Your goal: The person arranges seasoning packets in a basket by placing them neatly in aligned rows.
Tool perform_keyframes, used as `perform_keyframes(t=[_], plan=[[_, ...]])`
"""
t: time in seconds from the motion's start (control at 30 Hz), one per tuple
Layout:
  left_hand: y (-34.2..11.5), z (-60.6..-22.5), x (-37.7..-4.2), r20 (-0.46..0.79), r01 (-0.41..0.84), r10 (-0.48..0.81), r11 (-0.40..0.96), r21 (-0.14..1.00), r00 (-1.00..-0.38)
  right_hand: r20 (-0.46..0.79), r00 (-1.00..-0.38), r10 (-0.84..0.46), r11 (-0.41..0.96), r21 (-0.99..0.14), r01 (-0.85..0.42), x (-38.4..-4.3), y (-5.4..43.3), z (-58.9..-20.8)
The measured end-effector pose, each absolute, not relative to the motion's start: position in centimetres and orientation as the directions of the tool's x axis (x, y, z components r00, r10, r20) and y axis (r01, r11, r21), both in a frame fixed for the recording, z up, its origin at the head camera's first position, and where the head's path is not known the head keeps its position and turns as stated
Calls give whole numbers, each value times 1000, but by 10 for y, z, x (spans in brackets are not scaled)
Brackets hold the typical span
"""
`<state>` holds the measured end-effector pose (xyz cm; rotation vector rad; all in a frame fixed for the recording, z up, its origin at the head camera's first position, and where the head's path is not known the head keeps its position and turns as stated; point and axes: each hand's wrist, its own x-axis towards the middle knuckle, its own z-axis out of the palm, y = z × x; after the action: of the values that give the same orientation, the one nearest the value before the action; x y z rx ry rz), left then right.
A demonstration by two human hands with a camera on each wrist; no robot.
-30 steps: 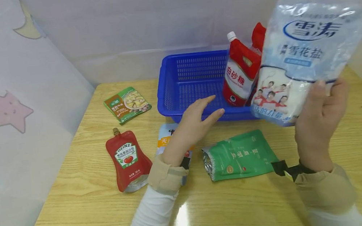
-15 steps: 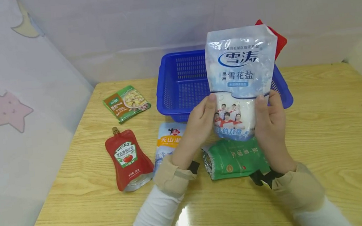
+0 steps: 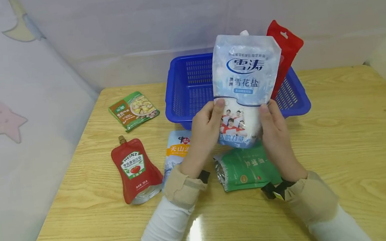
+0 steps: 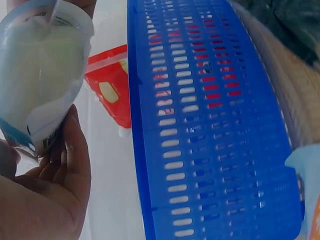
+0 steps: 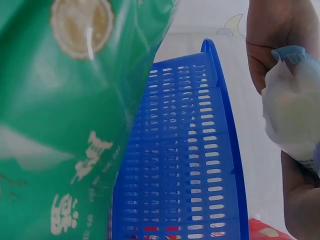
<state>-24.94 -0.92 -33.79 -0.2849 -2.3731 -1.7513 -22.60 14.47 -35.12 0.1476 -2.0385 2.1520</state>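
A blue-and-white bag of salt is held up between both hands, its printed front toward the head camera. My left hand grips its lower left edge, thumb on the front. On the lower right edge, my right hand grips it the same way. The bag overlaps the blue plastic basket behind it. In the left wrist view the underside of the salt bag shows close to the left hand. The right wrist view has the salt bag at its right edge.
In the basket stands a red bag, with a white cap beside it. On the table lie a green pouch, a blue-and-orange salt bag, a ketchup pouch and a green-brown soup packet.
The salt bag has come from the right, in the right hand alone, to in front of the basket. The left hand has taken hold of its left edge; both then shifted slightly left.
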Motion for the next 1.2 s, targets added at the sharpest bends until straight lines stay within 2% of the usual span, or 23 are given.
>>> perform_keyframes(t=[0.23, 0.5, 0.77, 1.0, 1.2], plan=[[-16, -334, -249, 283, 278, 29, 312, 909, -959, 142, -986, -89, -142, -981, -129, -228, 146, -355], [-20, -332, -250, 294, 291, 38, 305, 907, -955, 120, -982, -146, -270, -960, -77, -233, 151, -359], [-24, -331, -251, 322, 317, 41, 326, 891, -946, 75, -974, -216, -241, -970, -21, -238, 155, -363], [-23, -332, -254, 214, 240, 117, 306, 921, -970, 102, -981, -168, -284, -958, -51, -240, 161, -361], [-20, -337, -257, 101, 169, 209, 337, 926, -973, 111, -944, -311, -181, -982, -56, -245, 180, -356]])
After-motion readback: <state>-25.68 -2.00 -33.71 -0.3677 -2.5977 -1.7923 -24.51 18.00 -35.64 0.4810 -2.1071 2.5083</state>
